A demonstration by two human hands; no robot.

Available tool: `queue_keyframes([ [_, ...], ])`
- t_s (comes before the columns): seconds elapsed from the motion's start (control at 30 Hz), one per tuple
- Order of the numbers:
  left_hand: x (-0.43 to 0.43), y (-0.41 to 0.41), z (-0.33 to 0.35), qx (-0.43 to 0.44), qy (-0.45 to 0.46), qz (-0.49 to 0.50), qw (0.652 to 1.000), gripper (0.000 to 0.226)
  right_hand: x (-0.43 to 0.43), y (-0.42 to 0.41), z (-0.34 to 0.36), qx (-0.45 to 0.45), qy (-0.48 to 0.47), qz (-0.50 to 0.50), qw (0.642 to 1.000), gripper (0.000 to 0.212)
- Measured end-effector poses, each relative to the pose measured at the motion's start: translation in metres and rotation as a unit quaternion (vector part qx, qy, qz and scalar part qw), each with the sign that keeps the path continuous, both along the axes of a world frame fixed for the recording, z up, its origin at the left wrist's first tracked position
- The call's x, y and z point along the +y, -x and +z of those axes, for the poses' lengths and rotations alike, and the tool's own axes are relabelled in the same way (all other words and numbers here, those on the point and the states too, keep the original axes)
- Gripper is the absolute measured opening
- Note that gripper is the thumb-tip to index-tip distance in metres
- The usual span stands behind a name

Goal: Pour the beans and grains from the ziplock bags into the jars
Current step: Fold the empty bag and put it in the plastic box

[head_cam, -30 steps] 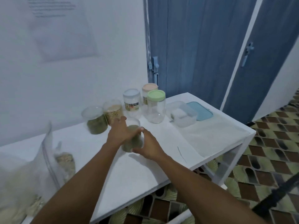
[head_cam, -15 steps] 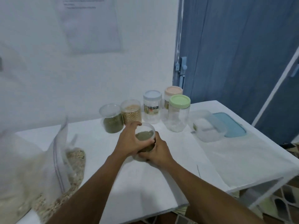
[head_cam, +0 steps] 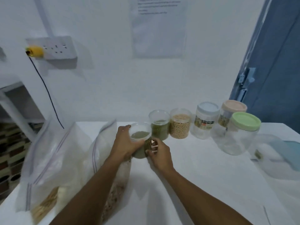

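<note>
Nearest you, at the left of the desk (head_cam: 203, 184), the left bag (head_cam: 48, 159) and right bag (head_cam: 103, 143) are standing with grain inside. Just past them, your left hand (head_cam: 125, 143) is gripping the open jar (head_cam: 140, 135) of green beans by its rim, and your right hand (head_cam: 159, 154) is curling round its side. Farther back, a green jar (head_cam: 159, 129) and tan jar (head_cam: 179, 125) are sitting lidless, side by side. A blue-lid jar (head_cam: 206, 120), pink-lid jar (head_cam: 233, 109) and green-lid jar (head_cam: 240, 135) are standing to their right.
</note>
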State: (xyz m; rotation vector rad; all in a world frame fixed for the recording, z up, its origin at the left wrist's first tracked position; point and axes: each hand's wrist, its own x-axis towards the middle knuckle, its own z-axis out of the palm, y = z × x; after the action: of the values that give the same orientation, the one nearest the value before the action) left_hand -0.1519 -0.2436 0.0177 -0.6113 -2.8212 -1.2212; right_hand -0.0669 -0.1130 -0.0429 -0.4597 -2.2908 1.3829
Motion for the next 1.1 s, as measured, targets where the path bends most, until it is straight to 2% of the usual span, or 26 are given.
queue_keyframes([
  [0.1, -0.006, 0.04, -0.005, -0.017, 0.027, -0.005, 0.999, 0.083, -0.014, 0.018, -0.003, 0.007, 0.015, 0.006, 1.0, 0.041],
  [0.23, -0.003, 0.07, 0.005, -0.021, 0.03, -0.011, 0.999, 0.066, -0.022, 0.041, -0.003, -0.004, -0.038, 0.047, 0.998, 0.046],
  [0.37, 0.005, 0.09, 0.0, -0.031, 0.021, -0.025, 0.999, 0.079, -0.015, 0.053, 0.003, -0.049, -0.04, 0.065, 0.996, 0.055],
  [0.57, 0.011, 0.099, 0.0, -0.018, 0.022, -0.066, 0.997, 0.076, -0.006, 0.067, 0.005, -0.101, 0.013, 0.08, 0.992, 0.067],
  [0.63, 0.013, 0.099, -0.001, -0.017, 0.023, -0.074, 0.997, 0.077, -0.003, 0.068, 0.002, -0.086, -0.008, 0.037, 0.996, 0.052],
  [0.73, 0.015, 0.101, -0.006, -0.013, 0.002, -0.078, 0.997, 0.081, 0.008, 0.058, -0.004, -0.018, -0.022, -0.141, 0.99, 0.013],
  [0.77, 0.016, 0.101, -0.008, -0.009, -0.01, -0.077, 0.997, 0.082, 0.012, 0.053, -0.004, -0.001, -0.008, -0.192, 0.981, 0.008],
  [0.87, 0.019, 0.101, -0.013, 0.003, -0.03, -0.071, 0.997, 0.08, 0.028, 0.045, -0.007, 0.001, 0.041, -0.256, 0.966, 0.028],
  [0.97, 0.022, 0.102, -0.017, 0.008, -0.039, -0.068, 0.997, 0.076, 0.038, 0.052, -0.01, -0.025, 0.058, -0.245, 0.967, 0.048],
  [1.1, 0.024, 0.107, -0.018, 0.011, -0.057, -0.071, 0.996, 0.074, 0.039, 0.063, -0.01, -0.022, 0.068, -0.264, 0.962, 0.039],
])
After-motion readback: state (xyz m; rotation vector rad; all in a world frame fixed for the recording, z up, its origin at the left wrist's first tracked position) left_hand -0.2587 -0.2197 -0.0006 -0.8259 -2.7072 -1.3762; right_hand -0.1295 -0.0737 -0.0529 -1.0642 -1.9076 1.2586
